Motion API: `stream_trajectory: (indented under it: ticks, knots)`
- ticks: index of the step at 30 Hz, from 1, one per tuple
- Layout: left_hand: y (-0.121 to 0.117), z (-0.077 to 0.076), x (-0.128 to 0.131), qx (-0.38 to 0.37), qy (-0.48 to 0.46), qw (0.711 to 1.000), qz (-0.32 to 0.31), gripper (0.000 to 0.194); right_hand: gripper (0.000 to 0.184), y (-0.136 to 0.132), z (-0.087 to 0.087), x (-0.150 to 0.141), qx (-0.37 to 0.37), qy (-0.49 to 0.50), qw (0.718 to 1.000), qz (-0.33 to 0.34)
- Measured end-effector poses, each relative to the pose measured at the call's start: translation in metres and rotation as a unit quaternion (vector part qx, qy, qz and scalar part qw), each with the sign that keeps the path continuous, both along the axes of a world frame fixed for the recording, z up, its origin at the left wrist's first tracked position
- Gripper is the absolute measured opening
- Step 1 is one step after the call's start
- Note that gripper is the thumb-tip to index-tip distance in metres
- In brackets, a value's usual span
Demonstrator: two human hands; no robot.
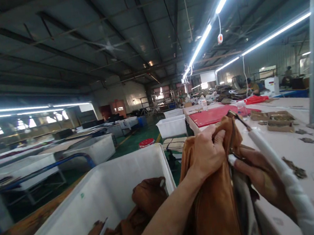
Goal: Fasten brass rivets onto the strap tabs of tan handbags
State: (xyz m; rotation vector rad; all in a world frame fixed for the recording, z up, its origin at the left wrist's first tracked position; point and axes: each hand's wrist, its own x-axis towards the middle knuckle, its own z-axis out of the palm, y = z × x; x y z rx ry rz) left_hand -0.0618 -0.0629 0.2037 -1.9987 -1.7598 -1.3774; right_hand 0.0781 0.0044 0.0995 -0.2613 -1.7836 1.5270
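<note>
A brown leather-like garment [213, 206] hangs in front of me beside the work table. My left hand [207, 151] is closed on its upper part, fingers bunching the material. My right hand [254, 172] pinches the dark-lined front edge, where a zipper seems to run; a white covering wraps its thumb tip. A white-wrapped rod [281, 178] slants across my right forearm. Its bare metal end [232, 115] bends over at the garment's top; whether it goes through the material I cannot tell. More brown garments [135, 219] lie in the white bin [97, 189] to my left.
The long pale table [292, 150] on my right bears a red sheet [214, 115], small cardboard boxes [280, 121] and piles of small metal-looking parts [294, 167]. A metal post [311, 49] rises at the right. Ahead stand white bins [172, 126] and a red-topped stool [146, 143].
</note>
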Motion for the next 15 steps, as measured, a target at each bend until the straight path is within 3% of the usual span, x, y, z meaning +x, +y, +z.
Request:
stream_trajectory:
  ticks: [5, 7, 10, 15]
  knots:
    - [-0.016, -0.003, 0.013, -0.002, -0.058, 0.998, 0.015, 0.024, 0.045, 0.030, 0.019, 0.044, 0.043, -0.143, 0.971, 0.187]
    - [-0.026, -0.005, 0.025, -0.005, -0.035, 0.997, 0.062, 0.026, 0.045, 0.050, 0.024, 0.060, 0.047, -0.133, 0.976, 0.163]
    - [-0.033, -0.014, 0.048, -0.009, 0.012, 0.988, 0.151, 0.025, 0.049, 0.067, 0.029, 0.077, 0.028, -0.064, 0.996, 0.052]
    - [-0.030, -0.028, 0.085, -0.003, 0.019, 0.971, 0.240, 0.024, 0.066, 0.050, 0.036, 0.085, 0.101, -0.023, 0.994, 0.039]
